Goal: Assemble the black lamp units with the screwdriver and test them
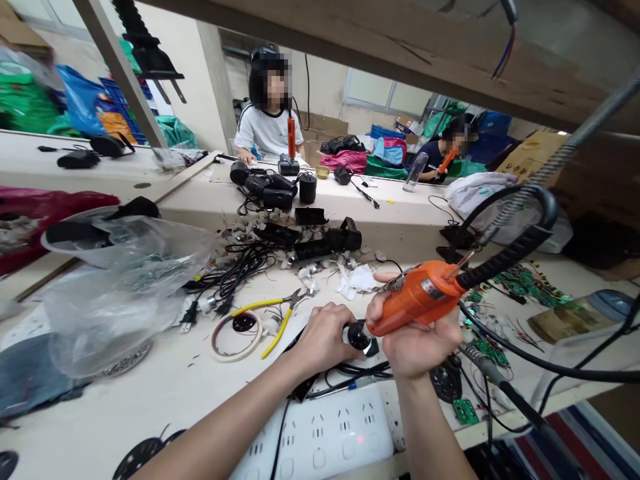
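Observation:
My right hand [420, 350] is wrapped round an orange electric screwdriver [420, 297], whose black cord and coiled spring run up to the right. The screwdriver's tip points down and left onto a small round black part [357, 335]. My left hand [325, 333] grips this part from the left, its fingers curled over the far side. Much of the part is hidden by my hands, so its exact kind cannot be made out. Under my left wrist lies a dark flat piece, partly covered. Yellow-handled cutting pliers [280, 319] and a roll of tape [235, 337] lie to the left.
A white power strip [320, 433] sits near the front edge. Behind my hands are heaped small motors, black cords [245, 267] and black housings [327, 243]. Green circuit boards [525, 287] lie right, a plastic bag [130, 287] left. Two people sit across the bench.

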Tool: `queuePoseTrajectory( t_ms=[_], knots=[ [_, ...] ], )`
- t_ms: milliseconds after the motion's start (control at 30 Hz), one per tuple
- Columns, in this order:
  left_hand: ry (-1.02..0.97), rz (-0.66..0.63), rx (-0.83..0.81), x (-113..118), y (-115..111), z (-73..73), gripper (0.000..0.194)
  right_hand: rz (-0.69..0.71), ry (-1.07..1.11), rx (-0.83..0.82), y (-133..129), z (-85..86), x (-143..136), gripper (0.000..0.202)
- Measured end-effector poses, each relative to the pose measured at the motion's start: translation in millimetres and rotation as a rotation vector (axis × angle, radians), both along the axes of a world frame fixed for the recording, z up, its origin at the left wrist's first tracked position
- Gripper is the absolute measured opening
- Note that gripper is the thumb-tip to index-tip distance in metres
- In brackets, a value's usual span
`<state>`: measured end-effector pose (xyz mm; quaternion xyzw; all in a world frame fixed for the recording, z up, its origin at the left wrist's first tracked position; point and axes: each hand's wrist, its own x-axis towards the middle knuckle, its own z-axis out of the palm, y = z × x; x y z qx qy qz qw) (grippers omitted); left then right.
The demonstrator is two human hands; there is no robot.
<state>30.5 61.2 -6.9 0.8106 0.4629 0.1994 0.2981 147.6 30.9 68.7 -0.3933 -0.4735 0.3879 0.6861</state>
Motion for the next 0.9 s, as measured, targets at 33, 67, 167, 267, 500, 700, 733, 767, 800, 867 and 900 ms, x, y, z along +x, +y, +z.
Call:
queuePoseTrajectory(
  t_ms=[33,67,167,267,500,700,733,767,800,867,900],
  knots=[
    [0.002,-0.001,-0.003,0.1,0.0,0.4,0.041,0.009,-0.015,0.005,0.5,-0.1,-0.4,0.058],
    [0.002,-0.003,-0.005,0.1,0.1,0.6,0.04,0.025,-0.027,0.005,1.1,0.0,-0.9,0.059],
    [-0.004,-0.013,-0.008,-0.1,0.8,-0.6,0.038,0.082,-0.04,-0.01,2.8,0.1,-3.2,0.062],
    [-0.02,-0.016,-0.006,-0.6,1.7,-2.8,0.038,0.128,-0.012,-0.003,4.5,-0.7,-5.1,0.062],
    [-0.038,-0.035,-0.001,-1.2,2.4,-4.0,0.039,0.129,0.105,0.043,5.3,-0.4,-4.1,0.049],
    [-0.039,-0.039,-0.007,-2.6,1.6,-2.5,0.039,0.125,0.042,0.009,3.8,1.1,-6.0,0.057],
    [-0.039,-0.037,-0.009,-2.7,1.5,-2.2,0.039,0.124,0.061,0.016,4.0,1.2,-5.5,0.056],
    [-0.039,-0.036,-0.011,-2.7,1.5,-2.0,0.039,0.119,0.085,0.024,4.4,1.2,-4.7,0.055],
    [-0.037,-0.035,-0.012,-2.7,1.5,-1.8,0.04,0.115,0.109,0.032,4.8,1.0,-3.7,0.054],
    [-0.032,-0.027,-0.012,-2.7,1.8,-1.6,0.042,0.121,0.137,0.031,5.7,0.7,-1.4,0.057],
    [-0.03,-0.025,-0.013,-2.8,1.9,-1.5,0.043,0.122,0.142,0.027,6.0,0.5,-0.4,0.06]
  ],
)
